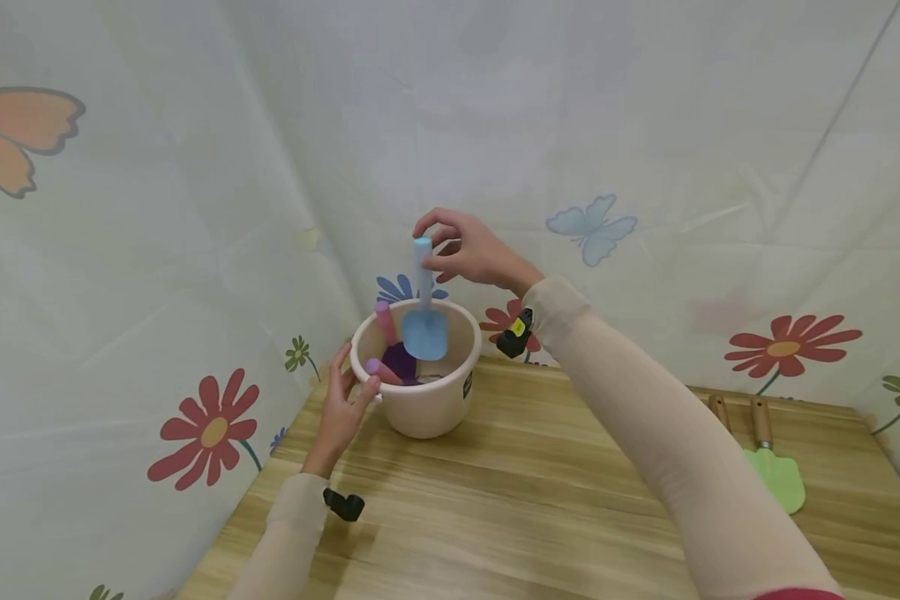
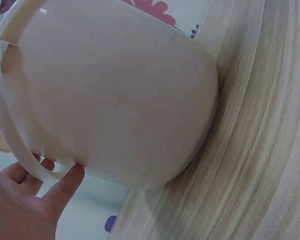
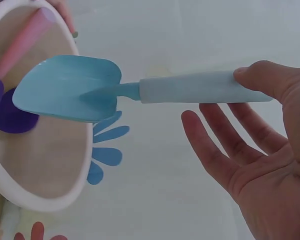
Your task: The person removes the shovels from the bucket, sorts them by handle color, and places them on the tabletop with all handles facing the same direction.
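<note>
A blue hand trowel (image 3: 70, 90) hangs blade down over the mouth of a white bucket (image 1: 427, 408). My right hand (image 1: 465, 246) pinches its pale blue handle (image 3: 190, 88) near the top end, thumb on one side and fingertips on the other. The blade overlaps the opening in the head view. Two tools with pink handles (image 1: 384, 321) and purple blades (image 1: 400, 363) lean inside the bucket. My left hand (image 1: 342, 412) holds the bucket's left side at the rim, with the thumb against the outer wall beside the white bail (image 2: 12, 125).
The bucket stands at the far left of a wooden tabletop (image 1: 540, 500), close to a flower-printed sheet (image 1: 645, 125). A green trowel (image 1: 782, 479) with a wooden handle lies at the right, next to another wooden handle (image 1: 718, 410) partly hidden by my right sleeve.
</note>
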`<control>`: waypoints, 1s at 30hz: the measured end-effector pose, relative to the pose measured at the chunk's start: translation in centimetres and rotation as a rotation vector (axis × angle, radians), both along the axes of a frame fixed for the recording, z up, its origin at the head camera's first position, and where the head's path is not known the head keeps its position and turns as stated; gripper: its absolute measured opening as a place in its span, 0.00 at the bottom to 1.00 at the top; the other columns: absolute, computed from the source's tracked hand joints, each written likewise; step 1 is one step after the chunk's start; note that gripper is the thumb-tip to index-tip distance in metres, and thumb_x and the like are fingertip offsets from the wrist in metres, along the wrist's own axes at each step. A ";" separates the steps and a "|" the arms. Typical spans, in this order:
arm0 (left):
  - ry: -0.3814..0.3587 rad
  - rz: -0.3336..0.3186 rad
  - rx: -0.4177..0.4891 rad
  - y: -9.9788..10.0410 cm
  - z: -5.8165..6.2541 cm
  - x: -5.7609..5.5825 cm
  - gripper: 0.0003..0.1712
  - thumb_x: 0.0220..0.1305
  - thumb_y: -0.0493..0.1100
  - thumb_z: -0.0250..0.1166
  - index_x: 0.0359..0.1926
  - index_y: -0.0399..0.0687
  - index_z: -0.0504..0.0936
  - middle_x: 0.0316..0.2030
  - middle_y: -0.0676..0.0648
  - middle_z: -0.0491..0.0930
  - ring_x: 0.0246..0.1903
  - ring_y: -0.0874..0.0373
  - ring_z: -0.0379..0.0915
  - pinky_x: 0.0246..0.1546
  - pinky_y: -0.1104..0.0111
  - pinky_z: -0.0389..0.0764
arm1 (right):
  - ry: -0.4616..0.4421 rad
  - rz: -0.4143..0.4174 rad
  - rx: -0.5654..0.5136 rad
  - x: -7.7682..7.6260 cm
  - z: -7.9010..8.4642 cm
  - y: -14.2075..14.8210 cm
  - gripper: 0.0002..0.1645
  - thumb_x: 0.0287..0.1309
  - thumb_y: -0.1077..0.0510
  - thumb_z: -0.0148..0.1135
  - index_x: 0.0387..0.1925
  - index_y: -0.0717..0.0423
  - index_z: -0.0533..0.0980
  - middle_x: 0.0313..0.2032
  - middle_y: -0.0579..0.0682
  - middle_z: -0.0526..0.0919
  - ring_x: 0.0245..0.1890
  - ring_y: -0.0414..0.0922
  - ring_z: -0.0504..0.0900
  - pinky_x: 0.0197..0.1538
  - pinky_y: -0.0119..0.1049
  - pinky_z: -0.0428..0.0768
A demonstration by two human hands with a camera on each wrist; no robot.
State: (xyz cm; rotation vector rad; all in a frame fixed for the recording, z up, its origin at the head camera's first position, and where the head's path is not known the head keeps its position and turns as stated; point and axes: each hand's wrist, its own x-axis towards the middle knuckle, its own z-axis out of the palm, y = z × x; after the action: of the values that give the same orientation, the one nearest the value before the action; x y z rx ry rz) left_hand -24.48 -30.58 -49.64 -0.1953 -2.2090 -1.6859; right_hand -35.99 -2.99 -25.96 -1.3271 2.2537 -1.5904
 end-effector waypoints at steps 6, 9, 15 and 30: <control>-0.005 -0.006 0.002 0.1 0.1 0.2 0.45 0.75 0.47 0.63 0.82 0.64 0.46 0.75 0.35 0.61 0.74 0.46 0.59 0.62 0.64 0.73 | 0.022 -0.033 -0.061 0.3 1.1 1.6 0.22 0.65 0.64 0.67 0.59 0.57 0.73 0.46 0.57 0.83 0.43 0.54 0.86 0.43 0.49 0.88; -0.010 -0.009 0.008 0.0 0.2 0.2 0.46 0.75 0.47 0.63 0.82 0.63 0.46 0.76 0.35 0.60 0.74 0.46 0.58 0.66 0.52 0.70 | 0.023 -0.064 -0.089 0.7 1.5 2.4 0.23 0.66 0.64 0.67 0.60 0.57 0.73 0.47 0.57 0.83 0.44 0.55 0.86 0.44 0.50 0.87; -0.028 -0.020 0.024 -0.3 0.2 0.2 0.47 0.75 0.45 0.62 0.83 0.61 0.44 0.76 0.34 0.58 0.75 0.45 0.55 0.68 0.43 0.64 | 0.023 -0.105 -0.119 1.3 1.9 4.4 0.25 0.66 0.64 0.67 0.62 0.55 0.73 0.49 0.59 0.83 0.46 0.57 0.86 0.45 0.53 0.87; 0.011 -0.033 0.020 -0.3 0.1 0.3 0.44 0.76 0.46 0.62 0.82 0.63 0.46 0.75 0.34 0.61 0.74 0.45 0.58 0.67 0.42 0.65 | -0.005 -0.120 -0.237 2.3 0.5 11.0 0.24 0.66 0.64 0.67 0.62 0.55 0.74 0.47 0.61 0.82 0.45 0.58 0.85 0.43 0.51 0.87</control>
State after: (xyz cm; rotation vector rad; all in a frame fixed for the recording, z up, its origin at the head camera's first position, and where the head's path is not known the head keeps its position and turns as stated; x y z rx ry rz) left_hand -24.17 -30.89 -49.55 -0.2373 -2.1917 -1.7190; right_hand -33.69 8.01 -25.41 -1.2549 2.2371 -1.9512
